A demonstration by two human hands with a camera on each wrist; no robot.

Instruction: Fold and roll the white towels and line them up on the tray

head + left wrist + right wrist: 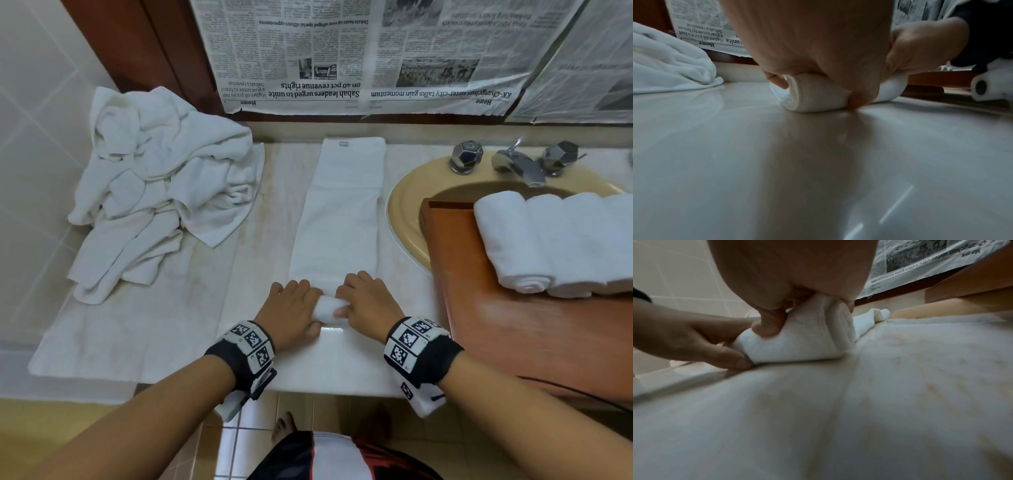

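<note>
While both hands are working side by side at 6 o'clock on the counter (pixel 191 318):
Left hand (pixel 294 310): curling around the rolled end of the folded towel (pixel 339 219).
Right hand (pixel 368 303): gripping the same roll.
Folded towel: lying flat toward 12 o'clock.
Tray (pixel 486 329): sitting at 3 o'clock, carrying rolled towels (pixel 548 240).
Loose towels (pixel 154 185): piling at 10 o'clock.

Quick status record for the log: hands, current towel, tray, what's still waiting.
left hand: grips the roll's left end
right hand: grips the roll's right end
towel: folded strip on the counter, near end rolled, the rest flat
tray: wooden, over the sink, holds rolled towels side by side
pile: unfolded towels, left
</note>
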